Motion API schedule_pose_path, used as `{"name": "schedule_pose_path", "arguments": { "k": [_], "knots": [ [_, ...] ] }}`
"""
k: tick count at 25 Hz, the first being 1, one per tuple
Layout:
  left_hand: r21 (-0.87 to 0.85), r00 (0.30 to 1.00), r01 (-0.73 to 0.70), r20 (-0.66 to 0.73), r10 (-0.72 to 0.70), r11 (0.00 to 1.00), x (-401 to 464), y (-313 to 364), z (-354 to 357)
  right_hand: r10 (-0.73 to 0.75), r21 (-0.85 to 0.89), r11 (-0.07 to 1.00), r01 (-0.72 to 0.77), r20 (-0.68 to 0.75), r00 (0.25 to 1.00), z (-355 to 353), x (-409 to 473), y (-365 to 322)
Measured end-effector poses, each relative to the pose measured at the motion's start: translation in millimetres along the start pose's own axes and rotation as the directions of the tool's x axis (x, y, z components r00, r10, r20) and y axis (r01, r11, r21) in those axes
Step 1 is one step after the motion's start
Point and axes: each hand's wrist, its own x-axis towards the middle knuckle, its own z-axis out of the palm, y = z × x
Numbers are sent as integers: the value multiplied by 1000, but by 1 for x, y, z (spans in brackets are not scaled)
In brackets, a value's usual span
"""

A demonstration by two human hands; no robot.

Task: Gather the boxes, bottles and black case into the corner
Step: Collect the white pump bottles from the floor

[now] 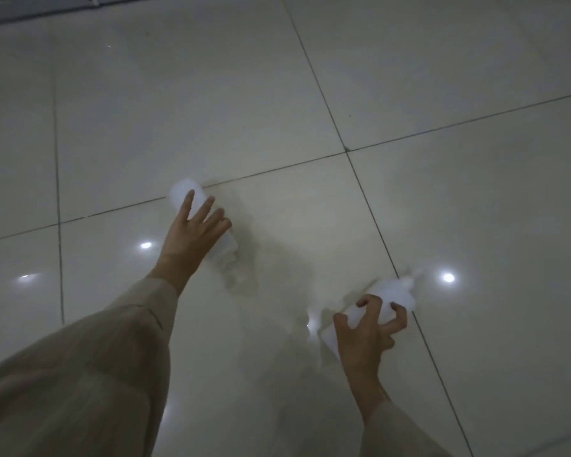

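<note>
Two pale plastic bottles lie blurred on the tiled floor. The left bottle (182,192) points away from me, with its narrow end nearer. My left hand (192,237) lies over its middle, fingers spread flat and apart, not wrapped around it. The right bottle (397,291) lies slanted near a grout line. My right hand (366,338) claws around its lower half, thumb on one side and curled fingers on the other. No boxes or black case are in view.
Glossy cream floor tiles (310,77) with dark grout lines fill the view, dotted with ceiling light reflections. A dark strip along a wall base (47,9) runs across the top left corner. My beige sleeves enter from the bottom.
</note>
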Motion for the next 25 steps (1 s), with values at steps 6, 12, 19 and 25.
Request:
{"name": "schedule_pose_path", "arguments": {
  "k": [6,12,19,25],
  "knots": [
    [-559,887,419,421,-190,715,-53,25,-95,-62,261,965,-5,246,967,-76,-52,-36],
    [-867,810,497,453,-371,26,-118,-30,-282,-20,496,847,-190,387,922,-208,-140,-135],
    [-926,765,217,358,-535,-309,-219,-122,-508,-159,584,808,-76,340,927,-399,-252,-249],
    [-924,832,52,249,-496,-378,-326,-142,-634,-224,711,702,28,183,957,-506,-377,-251]
  ]
}}
